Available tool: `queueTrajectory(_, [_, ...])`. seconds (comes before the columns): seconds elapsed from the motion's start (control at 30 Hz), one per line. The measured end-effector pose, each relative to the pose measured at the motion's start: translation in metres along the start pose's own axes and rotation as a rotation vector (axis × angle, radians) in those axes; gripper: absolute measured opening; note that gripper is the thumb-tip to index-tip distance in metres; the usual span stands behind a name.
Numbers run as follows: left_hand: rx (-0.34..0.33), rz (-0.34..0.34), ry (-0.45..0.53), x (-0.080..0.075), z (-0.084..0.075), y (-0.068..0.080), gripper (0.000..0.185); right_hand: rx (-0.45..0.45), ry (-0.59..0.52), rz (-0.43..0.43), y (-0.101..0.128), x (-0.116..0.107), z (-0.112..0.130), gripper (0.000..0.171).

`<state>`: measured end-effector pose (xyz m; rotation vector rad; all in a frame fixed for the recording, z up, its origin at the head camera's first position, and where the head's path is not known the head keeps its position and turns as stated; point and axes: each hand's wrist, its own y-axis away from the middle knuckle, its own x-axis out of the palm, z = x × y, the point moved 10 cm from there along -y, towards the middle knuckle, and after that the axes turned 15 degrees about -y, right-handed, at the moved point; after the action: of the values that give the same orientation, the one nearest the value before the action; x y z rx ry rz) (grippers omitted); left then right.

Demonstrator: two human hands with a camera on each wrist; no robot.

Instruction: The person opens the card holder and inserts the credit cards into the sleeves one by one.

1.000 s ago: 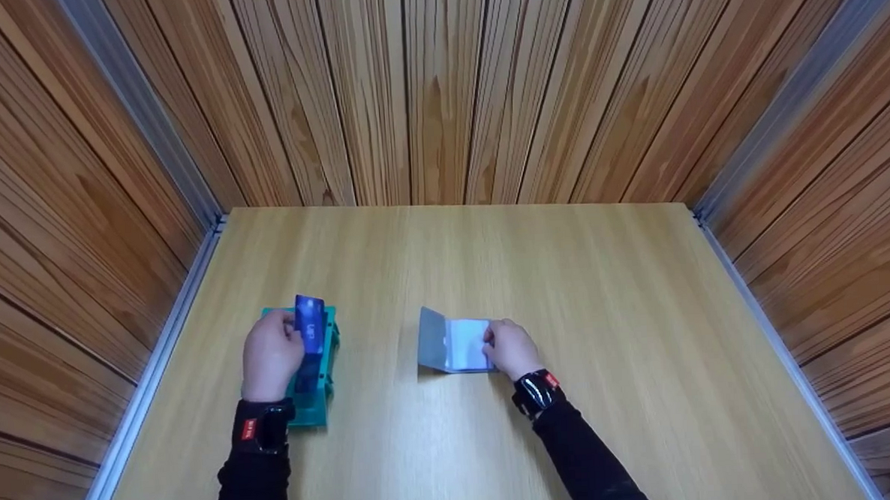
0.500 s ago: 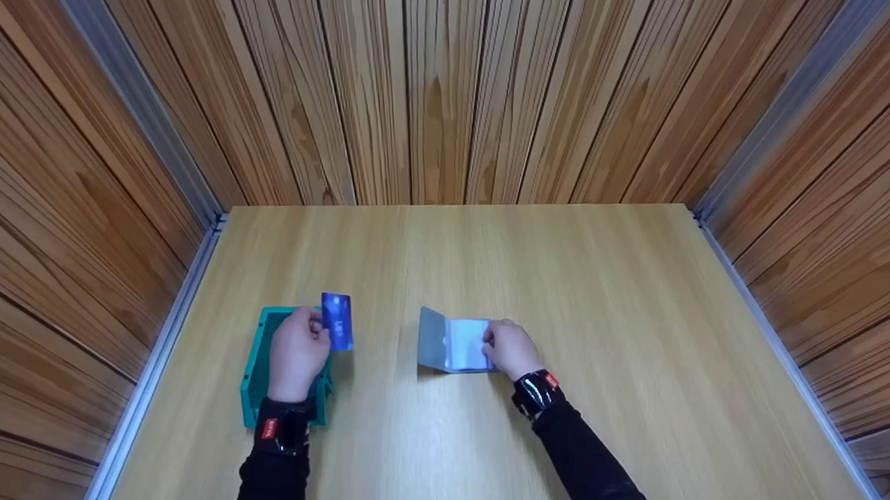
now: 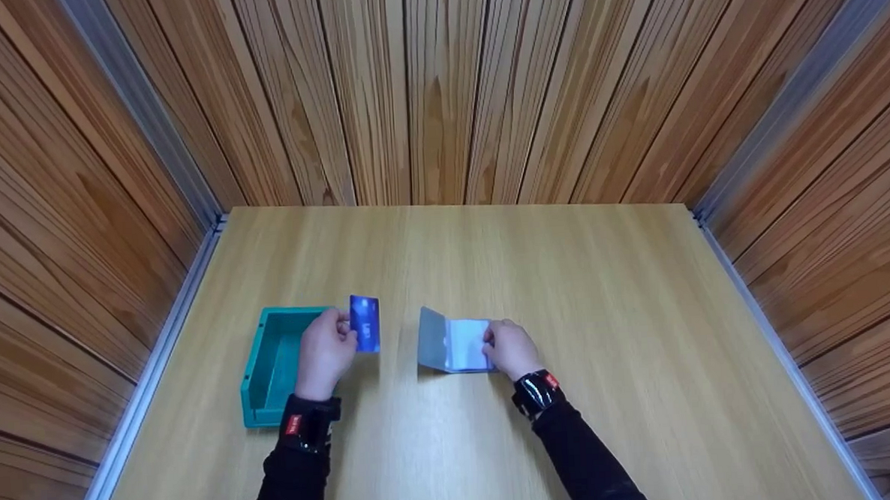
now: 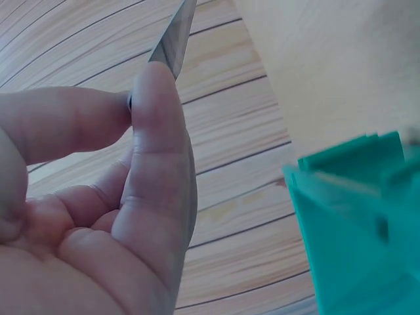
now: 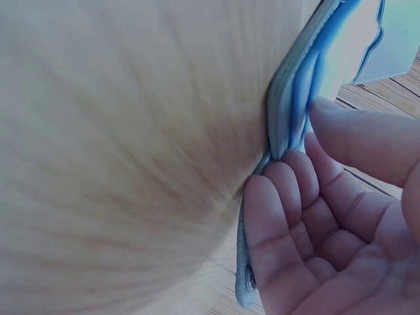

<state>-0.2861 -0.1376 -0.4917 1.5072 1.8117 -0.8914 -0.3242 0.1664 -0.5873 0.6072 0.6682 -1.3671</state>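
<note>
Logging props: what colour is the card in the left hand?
Dark blue card, clearest in the head view.

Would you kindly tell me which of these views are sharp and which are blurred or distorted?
Head view: evenly lit, wide-angle bending of the wall planks, soft shadow beside the grey card wallet. Left wrist view: the left hand is sharp, the teal plastic bin blurred. Right wrist view: the wooden table is smeared, out of focus.

Bright even light, soft short shadows, wide-angle bending at the edges, wrist views blurred close up.
</note>
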Motion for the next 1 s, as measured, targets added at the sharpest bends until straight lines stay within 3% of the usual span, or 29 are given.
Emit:
queueTrajectory(0.37, [0.022,0.019,0.050,0.027,-0.015,-0.003,0.029,-0.046,0.006,-0.025,0.002,-0.004,0.004,0.014])
queueTrajectory(0.63, [-0.043,0.132,0.107,0.058,-0.021,-0.004,0.027,0.001,-0.007,-0.004,-0.001,0.000,0.001,0.012])
queueTrajectory(0.83, [-0.027,0.152,0.135,0.073,-0.031,-0.006,0.024,0.029,-0.014,0.002,-0.001,0.000,-0.001,0.011])
queueTrajectory(1.0, [-0.058,0.197,0.123,0.086,-0.035,-0.006,0.024,0.017,-0.007,-0.002,0.000,0.000,-0.002,0.012])
